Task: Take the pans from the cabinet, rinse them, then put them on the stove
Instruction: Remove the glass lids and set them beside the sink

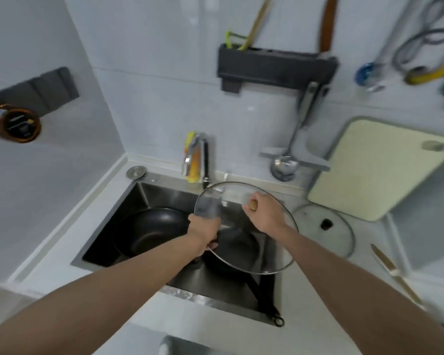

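Note:
Two black pans lie in the dark sink (164, 193): a deep one (151, 231) on the left and a flatter one on the right whose long handle (264, 295) reaches the front right corner. Above the right pan I hold a tilted glass lid (269, 254). My right hand (264, 213) grips its wooden knob from the top. My left hand (203, 231) is against the lid's left part, its fingers blurred behind the glass. The faucet (205, 160) stands just behind the lid.
A second glass lid (326, 226) lies on the counter right of the sink, beside a pale cutting board (377, 170) leaning on the wall. A ladle (283, 165) hangs from a dark wall rack (274, 65). A knife (395, 272) lies on the right counter.

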{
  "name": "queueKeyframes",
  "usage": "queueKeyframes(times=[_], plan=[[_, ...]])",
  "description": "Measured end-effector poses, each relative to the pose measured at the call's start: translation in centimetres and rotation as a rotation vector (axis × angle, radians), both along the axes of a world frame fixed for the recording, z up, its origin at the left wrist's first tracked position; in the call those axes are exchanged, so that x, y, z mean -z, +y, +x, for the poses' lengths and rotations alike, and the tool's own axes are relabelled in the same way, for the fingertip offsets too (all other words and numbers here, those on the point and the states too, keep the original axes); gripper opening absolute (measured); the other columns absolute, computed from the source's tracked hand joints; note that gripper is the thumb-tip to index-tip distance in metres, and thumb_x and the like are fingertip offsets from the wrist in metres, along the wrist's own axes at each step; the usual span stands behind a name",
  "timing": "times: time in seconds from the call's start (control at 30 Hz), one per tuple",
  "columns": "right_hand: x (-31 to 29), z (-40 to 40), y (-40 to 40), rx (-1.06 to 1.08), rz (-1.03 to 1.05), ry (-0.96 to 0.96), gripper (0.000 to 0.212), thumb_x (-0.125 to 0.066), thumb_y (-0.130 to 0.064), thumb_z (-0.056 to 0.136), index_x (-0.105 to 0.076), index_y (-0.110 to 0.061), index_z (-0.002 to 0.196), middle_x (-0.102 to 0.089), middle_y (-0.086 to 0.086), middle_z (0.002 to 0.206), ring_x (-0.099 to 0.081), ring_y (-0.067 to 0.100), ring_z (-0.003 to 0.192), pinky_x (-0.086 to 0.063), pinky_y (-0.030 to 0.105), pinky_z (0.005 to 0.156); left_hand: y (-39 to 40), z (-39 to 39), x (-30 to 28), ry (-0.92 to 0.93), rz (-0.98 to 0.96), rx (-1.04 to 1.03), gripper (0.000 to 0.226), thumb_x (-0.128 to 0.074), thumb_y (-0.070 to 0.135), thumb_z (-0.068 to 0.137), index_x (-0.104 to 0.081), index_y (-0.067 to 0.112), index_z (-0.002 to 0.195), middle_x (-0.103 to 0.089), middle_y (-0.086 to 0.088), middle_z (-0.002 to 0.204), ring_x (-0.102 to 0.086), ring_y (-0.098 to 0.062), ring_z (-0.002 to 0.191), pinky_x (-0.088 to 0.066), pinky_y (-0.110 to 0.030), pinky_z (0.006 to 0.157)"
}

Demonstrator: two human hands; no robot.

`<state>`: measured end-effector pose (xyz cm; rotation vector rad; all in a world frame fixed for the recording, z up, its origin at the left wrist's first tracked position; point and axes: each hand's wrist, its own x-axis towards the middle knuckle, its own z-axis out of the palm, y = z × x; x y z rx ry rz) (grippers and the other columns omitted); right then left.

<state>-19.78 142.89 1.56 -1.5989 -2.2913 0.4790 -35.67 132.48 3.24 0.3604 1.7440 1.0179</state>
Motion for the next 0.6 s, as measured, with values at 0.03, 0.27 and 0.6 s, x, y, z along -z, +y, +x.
queueKeyframes(times=[0.03,0.27,0.6], plan=[[-0.1,1.6,-0.2,0.03,0.001,0.01,0.023,-0.063,-0.042,0.087,-0.057,-0.02,0.084,-0.053,-0.006,0.077,-0.051,0.018,0.074,-0.04,0.029,0.066,0.4,1.5,0.2,0.02,-0.002,0.017,0.055,-0.07,0.025,0.079,-0.034,0.011,0.118,-0.057,-0.011,0.088,-0.053,-0.019,0.064,-0.05,-0.028,0.049],[-0.8,18.0,-5.0,0.452,-0.115,0.098,0.027,-0.063,-0.038,0.084,-0.044,-0.024,0.07,-0.057,-0.002,0.072,-0.055,0.02,0.067,-0.04,0.03,0.06,0.6,16.5,-0.4,0.036,-0.045,0.43,0.103,-0.069,0.029,0.082,0.004,0.011,0.153,-0.06,-0.014,0.123,-0.062,-0.021,0.079,-0.058,-0.031,0.071],[3.7,29.9,-12.3,0.796,-0.198,0.058,0.02,-0.06,-0.037,0.089,-0.049,-0.023,0.081,-0.057,0.002,0.089,-0.054,0.014,0.066,-0.039,0.028,0.063,-3.9,29.3,5.3,0.139,-0.238,0.794,0.124,-0.072,0.019,0.074,0.025,0.013,0.152,-0.045,-0.011,0.141,-0.056,-0.026,0.115,-0.058,-0.028,0.067]])
